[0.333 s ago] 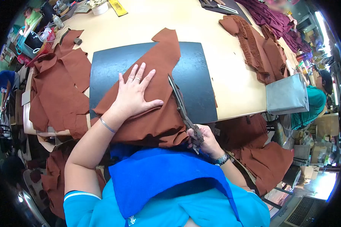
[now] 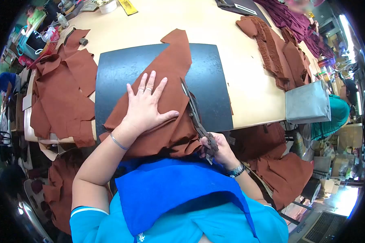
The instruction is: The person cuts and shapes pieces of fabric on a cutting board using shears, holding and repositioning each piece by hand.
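My left hand (image 2: 148,106) lies flat with its fingers spread on a piece of reddish-brown fabric (image 2: 172,56). The cloth rests on a dark mat (image 2: 114,73) and hangs in folds toward my lap. At its right edge, my right hand (image 2: 222,153) grips a pair of long scissors (image 2: 194,113) by handles that look wrapped in dark material. The blades point away from me along the cloth's edge. Part of the lower blade seems hidden by the fabric, and the fingers inside the handles are partly covered.
More brown pieces (image 2: 65,97) are piled on the table's left, and gathered brown pieces (image 2: 267,48) lie at the right. A metal box (image 2: 307,102) stands at the right table edge. Dark red cloth (image 2: 282,18) lies farther back. A person in a green top (image 2: 337,113) is beyond the box.
My left hand has shifted slightly to the right, and the fabric's lower left edge has moved right with it. The scissors have stayed almost in place.
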Available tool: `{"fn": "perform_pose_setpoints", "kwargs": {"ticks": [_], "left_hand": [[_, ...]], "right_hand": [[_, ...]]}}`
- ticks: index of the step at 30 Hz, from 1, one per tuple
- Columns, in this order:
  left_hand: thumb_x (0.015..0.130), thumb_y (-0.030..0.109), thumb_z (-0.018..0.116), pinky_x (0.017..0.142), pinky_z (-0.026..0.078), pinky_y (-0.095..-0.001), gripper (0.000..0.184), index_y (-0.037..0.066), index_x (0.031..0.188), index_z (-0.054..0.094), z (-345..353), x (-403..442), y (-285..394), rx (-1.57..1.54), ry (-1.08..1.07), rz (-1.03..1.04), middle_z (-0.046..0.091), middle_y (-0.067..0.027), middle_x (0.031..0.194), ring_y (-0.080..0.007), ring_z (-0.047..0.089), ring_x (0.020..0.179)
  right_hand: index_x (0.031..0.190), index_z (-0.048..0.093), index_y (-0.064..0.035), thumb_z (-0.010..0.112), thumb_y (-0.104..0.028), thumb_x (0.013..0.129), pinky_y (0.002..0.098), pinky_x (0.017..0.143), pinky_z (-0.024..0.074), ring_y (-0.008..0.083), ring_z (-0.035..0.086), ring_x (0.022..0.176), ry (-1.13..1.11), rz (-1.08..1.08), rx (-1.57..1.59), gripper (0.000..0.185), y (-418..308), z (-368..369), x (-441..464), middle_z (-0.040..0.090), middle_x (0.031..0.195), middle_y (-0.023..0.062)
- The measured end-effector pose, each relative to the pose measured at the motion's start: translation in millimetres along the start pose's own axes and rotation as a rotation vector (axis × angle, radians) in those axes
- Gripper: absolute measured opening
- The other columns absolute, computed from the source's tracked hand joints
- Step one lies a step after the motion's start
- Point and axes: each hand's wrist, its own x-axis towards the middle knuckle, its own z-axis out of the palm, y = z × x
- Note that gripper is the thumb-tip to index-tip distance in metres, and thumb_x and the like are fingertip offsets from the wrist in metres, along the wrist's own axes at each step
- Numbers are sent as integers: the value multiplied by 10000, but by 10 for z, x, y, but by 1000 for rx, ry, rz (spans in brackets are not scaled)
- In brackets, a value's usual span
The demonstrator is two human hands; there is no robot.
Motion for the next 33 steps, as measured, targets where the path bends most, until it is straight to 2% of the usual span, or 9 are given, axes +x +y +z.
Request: {"fn": "perform_pose_setpoints", "kwargs": {"ticks": [4, 8, 9, 11, 12, 16, 23, 28, 33], "left_hand": [[887, 605, 472, 1050, 131, -719, 734, 179, 1468, 332, 91, -16, -2, 14, 121, 2, 249, -184, 1523, -356, 228, 1415], [926, 355, 530, 1042, 199, -705, 353, 136, 1198, 580, -348, 308, -118, 84, -73, 83, 516, -126, 1299, -283, 502, 1220], [875, 358, 604, 1077, 200, -657, 360, 140, 1160, 585, -479, 446, -137, 119, -201, 102, 484, -120, 1334, -290, 440, 1283], [794, 391, 691, 1107, 204, -603, 499, 151, 1213, 561, -415, 788, -447, 9, 82, 590, 432, -121, 1396, -294, 350, 1354], [744, 523, 687, 1123, 198, -573, 720, 159, 1332, 488, -430, 890, -494, 66, 75, 641, 342, -130, 1478, -302, 255, 1406], [773, 741, 488, 1105, 177, -623, 957, 153, 1493, 260, -98, 947, -585, 116, -9, 539, 208, -155, 1549, -337, 195, 1429], [760, 768, 494, 1057, 137, -709, 1000, 151, 1503, 233, 46, 228, -348, 19, 17, 88, 145, -165, 1562, -357, 128, 1443], [749, 791, 485, 1055, 122, -713, 1026, 131, 1497, 248, 26, 13, -246, 33, 34, 35, 142, -179, 1560, -360, 116, 1446], [744, 805, 472, 1058, 107, -713, 1037, 122, 1495, 254, 34, -76, -190, 13, 45, 29, 163, -201, 1550, -361, 125, 1446]], "right_hand": [[886, 621, -78, 626, -277, 927, 217, 541, 471, 66, 583, 599, 13, 14, -1, 204, -26, 12, -32, 601, 729, -16], [876, 622, -80, 628, -287, 927, 212, 531, 463, 62, 584, 604, 6, 3, -46, 214, -22, 2, -40, 598, 707, -20], [873, 623, -80, 629, -292, 926, 210, 526, 460, 62, 585, 605, 7, 2, -40, 218, -12, 9, -46, 597, 701, -21], [869, 625, -80, 629, -297, 926, 207, 518, 454, 62, 585, 603, 4, -20, -57, 224, -39, -8, -10, 598, 693, -22], [867, 627, -80, 629, -298, 926, 206, 515, 451, 63, 584, 600, 4, -29, -70, 226, -15, -22, -6, 599, 691, -23], [860, 638, -77, 638, -287, 921, 205, 495, 447, 66, 580, 571, 14, -23, -73, 219, -39, -19, -14, 609, 690, -20], [854, 638, -62, 641, -257, 912, 211, 540, 498, 64, 588, 615, -58, 44, -113, 203, -172, -189, -41, 621, 752, -1], [783, 613, -44, 646, -335, 902, 204, 553, 480, 68, 582, 588, -122, 143, -195, 316, -370, -290, -99, 598, 697, 10], [780, 617, -54, 655, -282, 884, 211, 565, 484, 75, 582, 585, -150, 172, -202, 253, -338, -341, -85, 600, 689, 4]]}}
